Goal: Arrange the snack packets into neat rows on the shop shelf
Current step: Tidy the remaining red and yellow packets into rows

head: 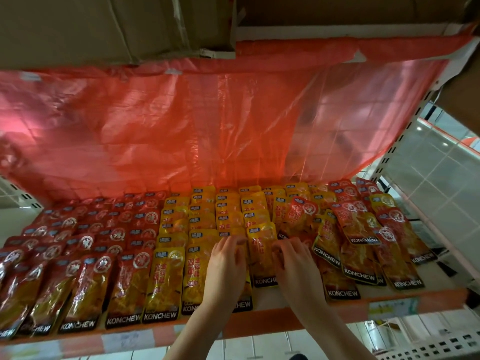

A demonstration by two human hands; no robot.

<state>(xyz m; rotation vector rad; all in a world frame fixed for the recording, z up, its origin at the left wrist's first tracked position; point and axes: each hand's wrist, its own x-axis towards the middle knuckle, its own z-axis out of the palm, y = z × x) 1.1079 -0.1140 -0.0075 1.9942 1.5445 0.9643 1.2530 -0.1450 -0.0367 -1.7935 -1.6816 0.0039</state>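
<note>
Head cam is looking down at a shop shelf [259, 318] with an orange front edge, and a big sheet of red plastic [181, 120] is hanging across the back of it. Cardboard boxes [104, 24] are sitting on the level above.

Red snack packets [78, 255] are taking up the left part of the shelf, lying in pretty tidy overlapping rows. Yellow snack packets [176, 242] are filling the middle, also lined up in rows running front to back. Over on the right it's a messier mixed pile [363, 242] of red and yellow ones, lying tilted and overlapping at odd angles, a few reaching the front edge.

Both hands are working at the border between the yellow rows and that pile. One yellow packet [262, 253] is sitting between them, slightly tilted, its KONCHEW end pointing toward the front. The left hand [226, 266] is lying on the packets just left of it, fingers stretched forward and touching the tops of the row there; fingertips are blurry so I can't tell if it's pinching anything. The right hand [296, 268] is on the packet's right edge with fingers curled, looks like it's gripping that side.
</note>
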